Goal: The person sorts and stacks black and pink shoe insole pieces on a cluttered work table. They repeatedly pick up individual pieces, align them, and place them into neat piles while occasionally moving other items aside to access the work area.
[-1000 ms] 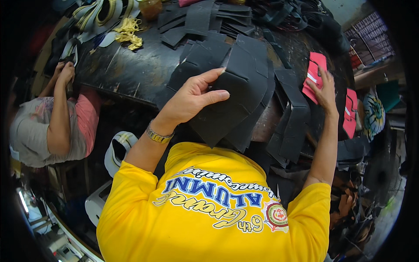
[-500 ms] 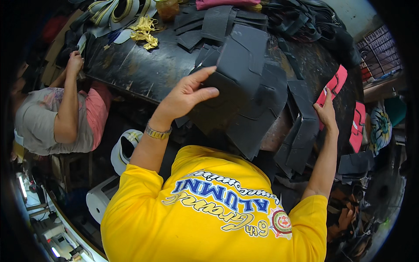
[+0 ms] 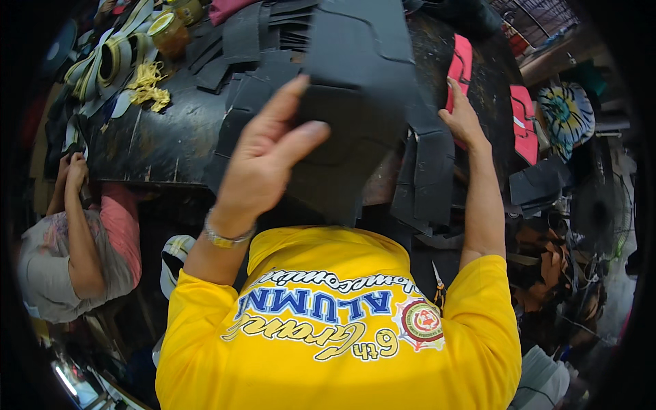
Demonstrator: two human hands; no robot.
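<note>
My left hand (image 3: 263,154) is at the left edge of a large black sheet (image 3: 365,61) with cut lines and a fold. Its thumb lies over the sheet and its other fingers go to the edge, partly hidden; the sheet is raised above the table and slightly blurred. To the right, my right hand (image 3: 466,119) grips the lower end of a narrow pink piece (image 3: 462,58) with black curved lines, at the table's right side. Between the hands, more black cut pieces (image 3: 424,181) overhang the near table edge.
Black strips (image 3: 242,31) are piled at the back. Gold cord (image 3: 147,85), striped bands and a jar (image 3: 167,34) lie to the left. Another pink piece (image 3: 523,123) sits at the right edge. Scissors (image 3: 439,283) are near my right elbow. Another person (image 3: 75,253) works at the left.
The whole view has shifted, so most things on the table sit farther left. My left hand and the black sheet look larger and nearer. The right hand still has the pink piece.
</note>
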